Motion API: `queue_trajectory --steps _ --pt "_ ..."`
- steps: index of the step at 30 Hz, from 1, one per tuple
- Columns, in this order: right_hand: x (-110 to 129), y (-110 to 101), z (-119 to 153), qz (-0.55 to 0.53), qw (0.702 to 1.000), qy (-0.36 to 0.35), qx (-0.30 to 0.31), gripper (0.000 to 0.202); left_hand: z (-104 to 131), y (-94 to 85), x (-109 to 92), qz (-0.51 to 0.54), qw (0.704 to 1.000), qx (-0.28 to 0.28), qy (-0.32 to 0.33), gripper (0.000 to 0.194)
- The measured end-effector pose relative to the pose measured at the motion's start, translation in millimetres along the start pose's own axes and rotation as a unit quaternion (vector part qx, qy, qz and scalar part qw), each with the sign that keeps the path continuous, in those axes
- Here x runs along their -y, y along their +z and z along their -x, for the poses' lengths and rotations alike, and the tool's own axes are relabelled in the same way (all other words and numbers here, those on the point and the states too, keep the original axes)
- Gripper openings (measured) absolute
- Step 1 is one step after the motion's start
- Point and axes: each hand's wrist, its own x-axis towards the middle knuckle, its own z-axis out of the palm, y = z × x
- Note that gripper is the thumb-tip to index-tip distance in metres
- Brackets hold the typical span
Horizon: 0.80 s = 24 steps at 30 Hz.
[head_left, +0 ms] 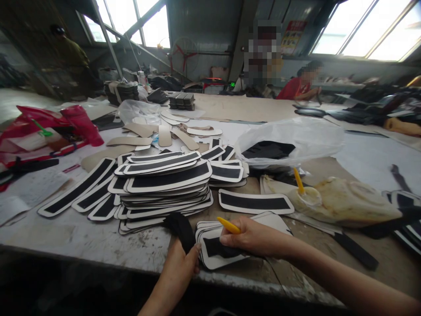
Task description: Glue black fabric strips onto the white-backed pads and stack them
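My right hand (246,237) is closed round a yellow tool (229,225) and rests on a short stack of white-edged pieces with black centres (223,261) at the table's front edge. Just left of that stack, my left hand (184,259) is closed on black strips (181,229), its thumb beside the stack's left edge. A tall pile of similar curved pieces (167,177) stands behind my left hand. One single curved piece (256,202) lies behind my right hand.
A yellowed container with a yellow-handled tool (298,181) stands at right, near a clear plastic bag (309,136). Loose black strips (357,251) lie front right. Beige pieces (131,141) and a red bag (29,127) are farther left. A person in red (292,89) sits beyond.
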Motion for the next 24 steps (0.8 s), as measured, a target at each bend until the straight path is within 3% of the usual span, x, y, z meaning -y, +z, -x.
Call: queue_trajectory --steps 8,14,24 --pt "4 1 1 -0.040 0.999 -0.015 0.026 0.025 0 -0.2 -7 0.009 1.000 0.012 0.006 0.018" --pt "-7 9 -10 0.119 0.988 0.081 -0.061 0.026 0 -0.5 -3 0.008 1.000 0.001 -0.001 0.023" --pt "-14 9 -11 0.161 0.976 0.108 -0.095 0.020 3 0.5 -6 0.006 0.999 -0.018 -0.026 0.046"
